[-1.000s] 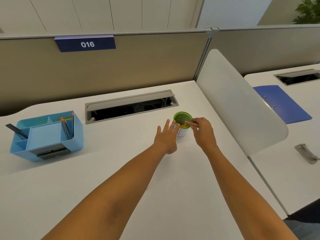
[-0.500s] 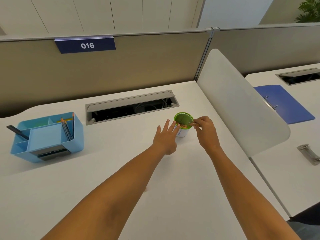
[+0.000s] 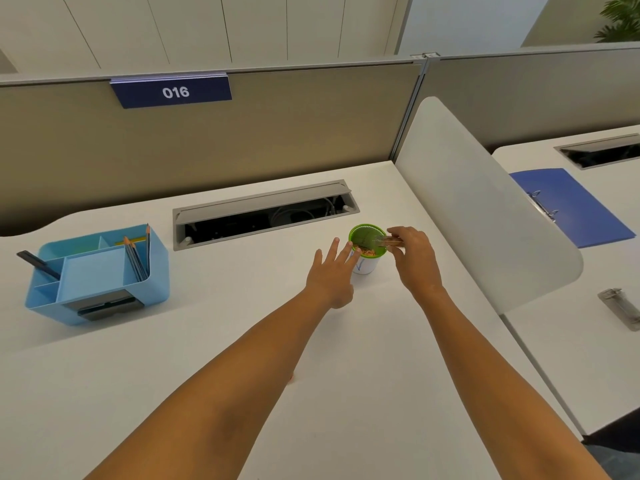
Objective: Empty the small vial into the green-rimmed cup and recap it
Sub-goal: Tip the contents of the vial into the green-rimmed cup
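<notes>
A white cup with a green rim [image 3: 364,266] stands on the white desk past the middle. My right hand [image 3: 414,258] pinches a small clear vial [image 3: 382,241], held on its side with its mouth over the cup's opening. Small orange bits lie inside the cup. My left hand [image 3: 330,275] rests against the cup's left side, fingers spread, fingertips touching the rim. A tiny reddish speck [image 3: 292,377] peeks out beside my left forearm; I cannot tell whether it is the cap.
A light blue desk organiser [image 3: 100,275] with pencils stands at the left. An open cable tray [image 3: 265,216] lies behind the cup. A white divider panel [image 3: 485,202] rises on the right, with a blue binder [image 3: 568,206] and a metal clip [image 3: 621,306] beyond it.
Both hands have stayed at the cup. The vial has tipped a little further over the cup's opening.
</notes>
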